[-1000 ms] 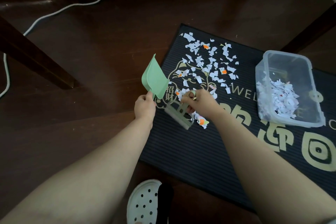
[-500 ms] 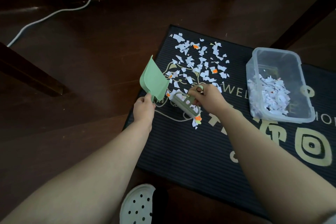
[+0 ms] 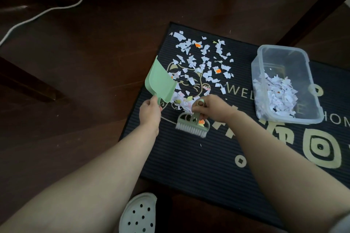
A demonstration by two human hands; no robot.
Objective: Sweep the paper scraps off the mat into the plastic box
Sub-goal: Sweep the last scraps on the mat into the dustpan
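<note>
White and orange paper scraps (image 3: 200, 62) lie scattered over the far left part of the dark mat (image 3: 198, 159). My left hand (image 3: 150, 112) grips the handle of a green dustpan (image 3: 161, 81), tilted up at the mat's left edge. My right hand (image 3: 212, 108) holds a small green brush (image 3: 192, 126), bristles toward me, just behind a heap of scraps next to the dustpan. The clear plastic box (image 3: 306, 117) stands on the mat to the right, partly filled with scraps.
Dark wooden floor surrounds the mat. A white cable (image 3: 47, 9) runs along the floor at the far left. Dark furniture legs stand at the left (image 3: 28, 83) and at the far right (image 3: 318, 7). A white perforated clog (image 3: 139, 213) is at the bottom.
The brush has swung round with its bristles now facing me, and scraps have gathered into a heap between brush and dustpan. The dustpan stays tilted up in my left hand.
</note>
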